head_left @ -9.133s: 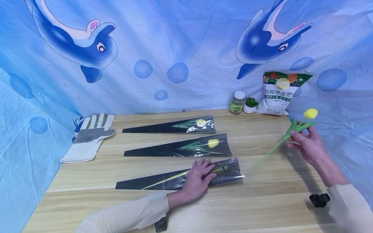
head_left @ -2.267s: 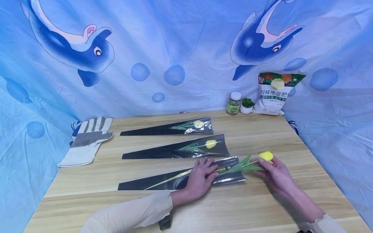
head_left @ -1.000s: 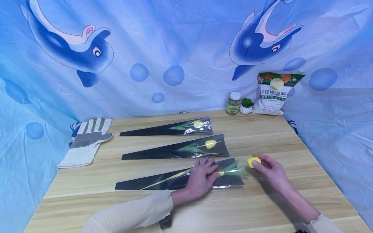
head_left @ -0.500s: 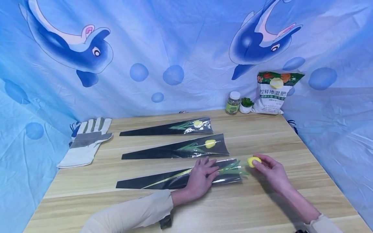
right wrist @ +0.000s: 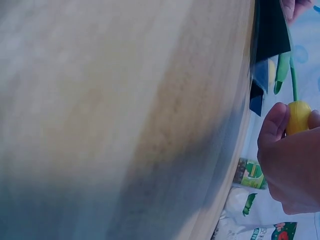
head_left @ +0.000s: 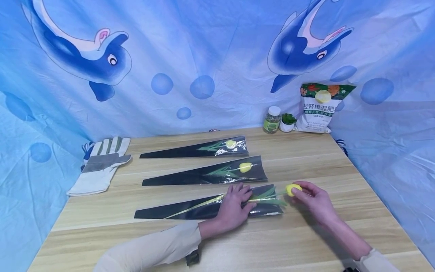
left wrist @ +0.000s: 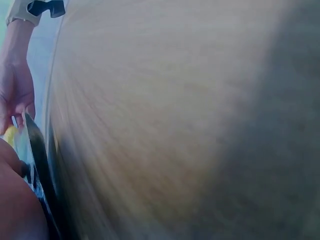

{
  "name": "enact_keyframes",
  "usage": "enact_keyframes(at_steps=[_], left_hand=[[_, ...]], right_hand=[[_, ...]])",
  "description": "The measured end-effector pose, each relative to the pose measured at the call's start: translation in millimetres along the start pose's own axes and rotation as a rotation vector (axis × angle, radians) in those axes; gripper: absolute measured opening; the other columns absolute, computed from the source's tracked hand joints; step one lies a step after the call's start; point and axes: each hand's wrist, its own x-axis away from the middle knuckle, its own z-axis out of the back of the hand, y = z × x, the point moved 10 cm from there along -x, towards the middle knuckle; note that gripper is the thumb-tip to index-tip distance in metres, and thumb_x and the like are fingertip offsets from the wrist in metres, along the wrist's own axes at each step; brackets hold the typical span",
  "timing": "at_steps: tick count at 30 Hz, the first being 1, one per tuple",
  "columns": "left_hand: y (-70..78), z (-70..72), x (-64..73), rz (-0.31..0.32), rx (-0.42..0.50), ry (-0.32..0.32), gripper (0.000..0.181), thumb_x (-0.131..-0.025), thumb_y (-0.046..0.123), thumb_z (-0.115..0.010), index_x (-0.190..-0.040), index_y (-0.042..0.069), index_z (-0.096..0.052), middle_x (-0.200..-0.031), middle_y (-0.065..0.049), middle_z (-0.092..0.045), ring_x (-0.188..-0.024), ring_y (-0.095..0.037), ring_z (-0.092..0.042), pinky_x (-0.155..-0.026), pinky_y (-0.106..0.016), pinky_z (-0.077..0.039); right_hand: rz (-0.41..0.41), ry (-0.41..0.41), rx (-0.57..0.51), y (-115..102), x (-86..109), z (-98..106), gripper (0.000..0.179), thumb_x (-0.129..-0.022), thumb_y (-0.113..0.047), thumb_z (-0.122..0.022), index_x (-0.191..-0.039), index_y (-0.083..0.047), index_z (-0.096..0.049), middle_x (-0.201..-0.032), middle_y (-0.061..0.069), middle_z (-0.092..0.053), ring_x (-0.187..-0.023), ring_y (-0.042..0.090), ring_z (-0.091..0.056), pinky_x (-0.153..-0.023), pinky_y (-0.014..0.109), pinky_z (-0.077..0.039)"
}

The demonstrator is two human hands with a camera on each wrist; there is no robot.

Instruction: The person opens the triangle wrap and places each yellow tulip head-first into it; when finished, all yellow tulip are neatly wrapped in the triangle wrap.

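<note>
My left hand (head_left: 234,207) lies with fingers spread on the nearest black-and-clear flower sleeve (head_left: 170,211), covering its middle. At the sleeve's wide right end, my right hand (head_left: 316,202) pinches the yellow bloom of an artificial tulip (head_left: 293,190) between thumb and fingers. Its green leaves lie within the sleeve's mouth, their tips at the rim, and the bloom is outside. The right wrist view shows the yellow bloom (right wrist: 298,117) in the fingers, the green stem running toward the sleeve. Farther back lie two sleeves (head_left: 176,178), each with a yellow tulip inside.
A white-and-grey work glove (head_left: 102,164) lies at the table's left edge. At the back right stand a lidded jar (head_left: 272,121), a small potted succulent (head_left: 287,122) and a fertilizer bag (head_left: 316,109). A blue dolphin-print curtain (head_left: 210,56) hangs behind the wooden table (head_left: 306,241).
The right hand has carried the tulip from the right to the nearest sleeve and slid its stem and leaves in leftward. The left hand stays on the sleeve.
</note>
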Motion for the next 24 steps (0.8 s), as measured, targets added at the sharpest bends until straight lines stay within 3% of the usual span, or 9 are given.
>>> enact_keyframes(at_steps=[4,11,24], left_hand=[[3.7,-0.5,0.5,-0.03,-0.014,-0.004,0.032,-0.092,0.017,-0.072,-0.117,-0.002,-0.071,-0.133,-0.016,-0.062,-0.132,-0.04,-0.049,-0.113,-0.06,-0.028],[7.2,3.6,0.8,-0.036,0.041,0.04,0.029,-0.092,0.015,-0.073,-0.116,-0.001,-0.072,-0.132,-0.017,-0.062,-0.131,-0.043,-0.049,-0.112,-0.061,-0.026],[9.5,5.1,-2.2,-0.026,0.091,0.075,0.029,-0.092,0.015,-0.072,-0.117,0.0,-0.072,-0.132,-0.016,-0.062,-0.131,-0.041,-0.049,-0.112,-0.063,-0.026]], right_hand=[[-0.005,-0.002,0.004,0.1,-0.7,1.4,0.05,-0.094,-0.014,-0.072,-0.13,0.014,-0.051,-0.099,0.001,-0.072,-0.085,0.016,-0.071,-0.078,0.027,-0.058],[-0.005,-0.019,-0.013,-1.5,0.6,-4.3,0.045,-0.094,-0.01,-0.071,-0.128,0.014,-0.052,-0.099,0.003,-0.071,-0.084,0.018,-0.071,-0.078,0.028,-0.058],[0.011,-0.071,-0.003,-1.2,3.3,-15.6,0.044,-0.098,-0.005,-0.063,-0.133,0.017,-0.049,-0.115,0.023,-0.066,-0.087,0.018,-0.072,-0.083,0.032,-0.057]])
